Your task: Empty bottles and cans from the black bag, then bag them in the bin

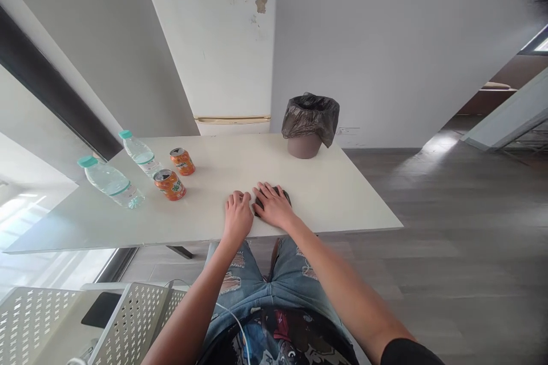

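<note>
My right hand (274,206) lies palm down with its fingers stretched out over a dark, flat, soft-looking item (287,196) on the table. Most of that item is covered by the hand, so its kind cannot be told. Just left of it, my left hand (238,214) rests on the tabletop with its fingers curled in. Its palm is hidden, and whether anything is inside does not show. Farther left are two orange drink cans (170,185) (182,161), both upright, and two clear water bottles with green caps (112,182) (143,154).
A brown trash bin (303,147) lined with a black bag (310,117) stands at the white table's (342,199) back right. Behind is a white refrigerator (218,51). At lower left, a perforated white basket (128,319) sits beside a dark flat object (101,309).
</note>
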Demonstrator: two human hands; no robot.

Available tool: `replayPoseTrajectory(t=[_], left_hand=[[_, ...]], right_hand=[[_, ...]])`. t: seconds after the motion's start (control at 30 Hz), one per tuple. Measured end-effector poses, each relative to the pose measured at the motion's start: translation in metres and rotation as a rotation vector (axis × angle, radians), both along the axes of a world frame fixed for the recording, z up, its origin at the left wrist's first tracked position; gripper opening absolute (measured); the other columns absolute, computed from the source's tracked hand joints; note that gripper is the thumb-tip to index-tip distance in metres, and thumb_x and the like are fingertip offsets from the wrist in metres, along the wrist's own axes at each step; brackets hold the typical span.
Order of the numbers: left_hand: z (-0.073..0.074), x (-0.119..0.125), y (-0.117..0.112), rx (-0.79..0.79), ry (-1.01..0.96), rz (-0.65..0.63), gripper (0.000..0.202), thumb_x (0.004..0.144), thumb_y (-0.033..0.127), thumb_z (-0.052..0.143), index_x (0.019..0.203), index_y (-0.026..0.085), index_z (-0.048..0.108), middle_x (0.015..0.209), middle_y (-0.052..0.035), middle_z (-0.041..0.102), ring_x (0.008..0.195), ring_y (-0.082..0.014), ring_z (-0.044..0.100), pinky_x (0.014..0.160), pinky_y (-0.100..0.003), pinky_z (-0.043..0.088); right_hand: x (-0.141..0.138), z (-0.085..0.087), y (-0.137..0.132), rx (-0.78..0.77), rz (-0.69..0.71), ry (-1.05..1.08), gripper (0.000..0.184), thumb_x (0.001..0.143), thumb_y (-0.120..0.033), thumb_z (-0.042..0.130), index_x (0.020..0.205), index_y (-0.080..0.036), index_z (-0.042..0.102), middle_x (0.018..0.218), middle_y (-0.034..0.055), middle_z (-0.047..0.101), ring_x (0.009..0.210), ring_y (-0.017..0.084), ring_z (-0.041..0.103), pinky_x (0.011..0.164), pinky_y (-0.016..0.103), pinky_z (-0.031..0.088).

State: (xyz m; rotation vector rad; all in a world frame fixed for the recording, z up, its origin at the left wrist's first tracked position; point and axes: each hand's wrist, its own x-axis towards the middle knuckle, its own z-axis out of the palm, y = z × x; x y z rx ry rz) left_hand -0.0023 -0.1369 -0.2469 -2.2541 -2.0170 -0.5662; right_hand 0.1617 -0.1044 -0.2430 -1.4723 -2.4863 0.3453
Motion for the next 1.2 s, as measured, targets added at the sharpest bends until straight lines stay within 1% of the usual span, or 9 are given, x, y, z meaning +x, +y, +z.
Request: replayPoseTrajectory(t=[0.3,0.43,0.57,0.7,0.8,0.9,1.0,1.1,1.2], left_hand=[[0.000,0.000,0.000,0.009,0.009,0.001,0.027,0.099,0.006,0.047,0.117,0.018,0.063,0.122,-0.0150,0.057,0.110,-0.0321,0.055,0.094,-0.043,0.045],[0.001,-0.001,0.000,0.010,0.041,0.008,0.029,0.099,0.006,0.046,0.118,0.018,0.063,0.123,-0.0152,0.057,0.111,-0.0327,0.054,0.092,-0.043,0.044],[0.001,-0.002,0.003,0.013,0.054,0.003,0.030,0.100,0.006,0.043,0.117,0.019,0.064,0.123,-0.0155,0.056,0.112,-0.0338,0.054,0.089,-0.044,0.045],[0.000,-0.003,0.006,0.014,0.073,-0.011,0.030,0.100,0.006,0.043,0.118,0.019,0.063,0.124,-0.0165,0.055,0.114,-0.0353,0.055,0.088,-0.045,0.045],[-0.001,-0.003,0.007,0.025,0.083,-0.015,0.029,0.100,0.007,0.043,0.119,0.018,0.062,0.124,-0.0169,0.055,0.114,-0.0354,0.055,0.089,-0.045,0.045],[0.000,-0.002,0.006,0.021,0.086,0.003,0.029,0.099,0.007,0.044,0.119,0.018,0.062,0.123,-0.0162,0.055,0.115,-0.0354,0.055,0.090,-0.045,0.045],[0.000,-0.001,0.006,0.008,0.088,0.007,0.028,0.099,0.008,0.045,0.118,0.019,0.062,0.122,-0.0156,0.056,0.115,-0.0354,0.055,0.090,-0.045,0.045],[0.001,0.001,0.006,0.010,0.089,0.019,0.027,0.100,0.009,0.045,0.118,0.019,0.062,0.121,-0.0154,0.057,0.115,-0.0353,0.055,0.090,-0.045,0.046],[0.003,0.002,0.007,0.005,0.091,0.031,0.025,0.102,0.011,0.044,0.118,0.019,0.062,0.121,-0.0154,0.058,0.114,-0.0353,0.056,0.090,-0.046,0.046]], right_hand=[[0.001,-0.005,0.002,0.072,-0.021,0.019,0.061,0.111,-0.054,0.034,0.166,-0.028,0.042,0.177,0.0039,0.030,0.165,0.027,0.025,0.133,0.060,0.021],[0.018,-0.007,0.005,0.057,-0.014,0.042,0.060,0.111,-0.056,0.034,0.165,-0.032,0.044,0.176,0.0027,0.032,0.164,0.027,0.028,0.133,0.059,0.022],[0.069,-0.004,0.007,0.033,-0.018,0.055,0.059,0.111,-0.057,0.036,0.166,-0.035,0.043,0.176,0.0005,0.031,0.164,0.027,0.029,0.134,0.056,0.022],[0.153,0.007,0.006,-0.002,-0.010,0.044,0.058,0.111,-0.059,0.039,0.165,-0.040,0.043,0.176,-0.0039,0.029,0.164,0.024,0.028,0.135,0.051,0.020],[0.220,0.015,-0.001,-0.051,-0.032,-0.002,0.057,0.112,-0.057,0.039,0.167,-0.042,0.037,0.177,-0.0064,0.027,0.166,0.021,0.024,0.136,0.049,0.013],[0.271,0.017,-0.009,-0.078,-0.075,-0.038,0.058,0.112,-0.054,0.038,0.169,-0.041,0.034,0.178,-0.0052,0.026,0.166,0.021,0.022,0.136,0.048,0.014],[0.297,0.012,-0.011,-0.044,-0.066,-0.023,0.058,0.112,-0.055,0.039,0.168,-0.041,0.035,0.177,-0.0043,0.029,0.165,0.021,0.025,0.135,0.048,0.019],[0.304,0.007,-0.009,-0.019,-0.010,-0.015,0.058,0.111,-0.055,0.040,0.167,-0.042,0.037,0.176,-0.0041,0.032,0.164,0.022,0.028,0.135,0.049,0.020],[0.305,0.016,-0.009,-0.012,0.018,-0.020,0.065,0.110,-0.056,0.045,0.170,-0.038,0.031,0.177,-0.0021,0.029,0.165,0.024,0.025,0.136,0.052,0.018]])
